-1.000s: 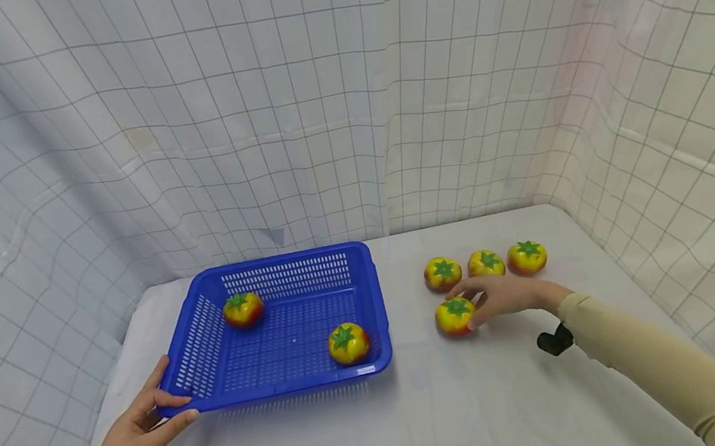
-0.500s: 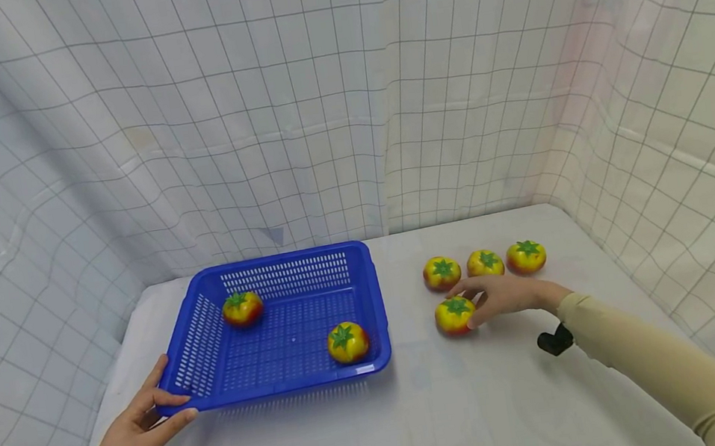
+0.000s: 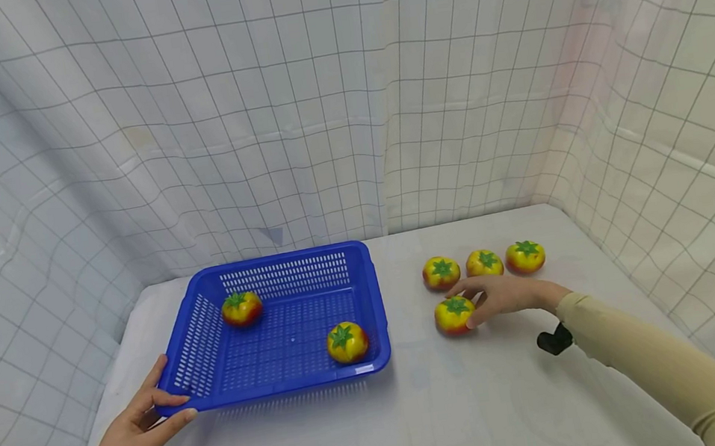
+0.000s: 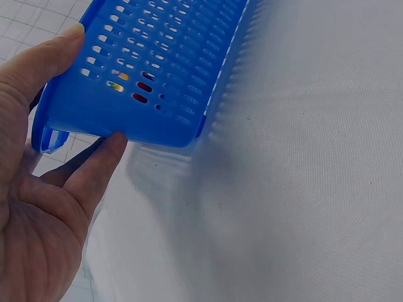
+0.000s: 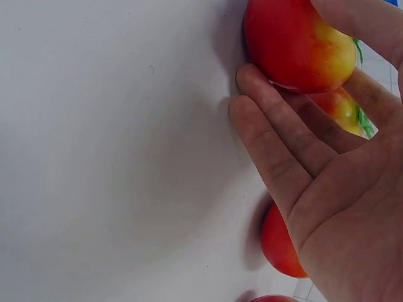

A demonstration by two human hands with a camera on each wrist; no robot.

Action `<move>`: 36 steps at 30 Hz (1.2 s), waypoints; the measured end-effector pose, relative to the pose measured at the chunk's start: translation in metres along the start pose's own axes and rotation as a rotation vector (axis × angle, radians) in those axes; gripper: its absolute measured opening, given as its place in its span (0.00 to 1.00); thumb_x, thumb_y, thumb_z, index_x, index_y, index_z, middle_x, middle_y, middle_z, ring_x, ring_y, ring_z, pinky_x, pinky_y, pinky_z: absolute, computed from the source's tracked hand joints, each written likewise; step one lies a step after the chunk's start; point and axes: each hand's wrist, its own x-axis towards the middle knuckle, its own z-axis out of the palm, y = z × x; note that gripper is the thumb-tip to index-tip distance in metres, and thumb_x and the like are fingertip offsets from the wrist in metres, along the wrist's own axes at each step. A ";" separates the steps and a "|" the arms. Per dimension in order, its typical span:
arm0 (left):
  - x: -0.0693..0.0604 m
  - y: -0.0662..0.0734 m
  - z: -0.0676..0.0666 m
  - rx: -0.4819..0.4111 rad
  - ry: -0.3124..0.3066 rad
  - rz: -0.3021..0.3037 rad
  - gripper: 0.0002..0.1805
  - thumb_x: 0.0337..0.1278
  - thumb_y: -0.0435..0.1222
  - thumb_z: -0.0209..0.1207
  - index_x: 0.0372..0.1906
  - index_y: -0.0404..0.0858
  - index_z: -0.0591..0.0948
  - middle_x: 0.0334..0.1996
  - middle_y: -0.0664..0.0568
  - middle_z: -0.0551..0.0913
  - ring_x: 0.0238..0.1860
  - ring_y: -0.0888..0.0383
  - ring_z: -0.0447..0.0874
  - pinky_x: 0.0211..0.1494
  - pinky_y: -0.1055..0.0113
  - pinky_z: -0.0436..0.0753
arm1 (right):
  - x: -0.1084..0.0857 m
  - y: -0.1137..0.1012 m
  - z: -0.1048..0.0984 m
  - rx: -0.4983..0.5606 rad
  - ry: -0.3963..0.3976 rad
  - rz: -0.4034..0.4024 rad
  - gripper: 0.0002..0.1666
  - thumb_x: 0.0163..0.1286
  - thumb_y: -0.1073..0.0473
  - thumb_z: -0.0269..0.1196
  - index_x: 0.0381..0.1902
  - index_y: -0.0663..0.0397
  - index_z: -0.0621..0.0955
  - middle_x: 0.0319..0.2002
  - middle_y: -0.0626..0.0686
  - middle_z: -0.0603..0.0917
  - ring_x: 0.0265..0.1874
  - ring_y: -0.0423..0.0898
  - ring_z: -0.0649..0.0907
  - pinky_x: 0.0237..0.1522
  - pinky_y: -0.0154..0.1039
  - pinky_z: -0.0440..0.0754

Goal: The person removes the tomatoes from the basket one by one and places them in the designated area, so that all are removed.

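At the left of the head view, my left hand (image 3: 122,442) grips the near-left corner of a blue plastic basket (image 3: 285,391). The left wrist view shows the thumb against the basket's slotted side (image 4: 157,123) and a fingertip against its end wall. Inside the basket lie two red-yellow tomatoes, one at the back left (image 3: 242,310) and one at the front right (image 3: 348,342). On the right, my right hand (image 3: 505,294) holds another tomato (image 3: 454,317) on the table between thumb and fingers. The right wrist view shows this tomato's red underside (image 5: 296,47) by the fingertips.
Behind the right hand stand three more tomatoes in a row: left (image 3: 441,273), middle (image 3: 485,263) and right (image 3: 525,257). A white cloth covers the table (image 3: 425,425). Grid-patterned white curtains (image 3: 315,108) enclose the back and both sides. A black object (image 3: 554,340) shows at the right wrist.
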 end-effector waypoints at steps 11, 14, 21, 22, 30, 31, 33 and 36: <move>0.000 0.001 0.000 -0.007 0.005 0.013 0.17 0.69 0.44 0.65 0.49 0.34 0.80 0.83 0.43 0.39 0.69 0.18 0.57 0.46 0.87 0.72 | 0.000 0.000 0.001 0.008 -0.007 0.008 0.34 0.63 0.47 0.75 0.65 0.32 0.77 0.62 0.51 0.75 0.61 0.52 0.74 0.62 0.55 0.73; 0.000 0.000 0.001 -0.004 0.007 0.008 0.18 0.69 0.45 0.65 0.49 0.34 0.80 0.83 0.43 0.38 0.69 0.18 0.57 0.45 0.87 0.72 | 0.000 0.000 0.001 0.010 -0.009 0.006 0.33 0.63 0.47 0.74 0.65 0.33 0.77 0.62 0.51 0.75 0.61 0.52 0.75 0.62 0.55 0.74; 0.000 -0.001 0.000 0.002 0.005 -0.001 0.18 0.69 0.45 0.65 0.49 0.34 0.80 0.83 0.43 0.38 0.69 0.18 0.57 0.45 0.87 0.72 | 0.000 0.000 0.001 0.003 -0.008 0.006 0.34 0.63 0.46 0.74 0.66 0.32 0.76 0.62 0.51 0.74 0.61 0.52 0.74 0.62 0.54 0.74; 0.000 -0.001 0.000 0.002 0.004 -0.003 0.19 0.69 0.46 0.65 0.50 0.34 0.80 0.83 0.43 0.38 0.69 0.18 0.57 0.45 0.87 0.72 | 0.000 0.000 0.001 0.002 -0.007 0.006 0.34 0.63 0.46 0.74 0.66 0.32 0.76 0.62 0.51 0.74 0.61 0.52 0.74 0.62 0.54 0.73; 0.000 0.000 0.001 0.001 0.009 0.006 0.18 0.69 0.45 0.65 0.50 0.34 0.81 0.83 0.43 0.39 0.69 0.18 0.57 0.45 0.87 0.72 | -0.002 -0.002 0.001 0.002 -0.008 0.005 0.36 0.63 0.46 0.75 0.68 0.32 0.75 0.63 0.51 0.74 0.62 0.53 0.74 0.62 0.54 0.74; 0.000 0.000 0.000 0.000 0.008 0.005 0.18 0.69 0.45 0.65 0.50 0.34 0.81 0.83 0.43 0.39 0.69 0.18 0.57 0.45 0.87 0.72 | -0.002 -0.002 0.001 0.003 -0.010 0.007 0.37 0.63 0.46 0.75 0.68 0.33 0.75 0.63 0.52 0.74 0.61 0.52 0.74 0.62 0.54 0.74; 0.000 0.000 0.000 0.002 0.005 0.003 0.18 0.69 0.45 0.65 0.50 0.34 0.81 0.83 0.43 0.38 0.69 0.18 0.58 0.45 0.87 0.72 | -0.003 -0.003 0.000 0.004 -0.011 0.006 0.37 0.63 0.47 0.75 0.69 0.33 0.74 0.63 0.52 0.74 0.61 0.52 0.75 0.61 0.53 0.75; 0.000 0.001 0.000 0.005 0.001 -0.002 0.19 0.70 0.46 0.64 0.51 0.34 0.81 0.83 0.44 0.38 0.69 0.18 0.58 0.45 0.86 0.73 | -0.004 -0.004 -0.001 0.012 -0.014 0.004 0.38 0.63 0.48 0.75 0.70 0.35 0.73 0.63 0.52 0.74 0.59 0.51 0.77 0.60 0.52 0.76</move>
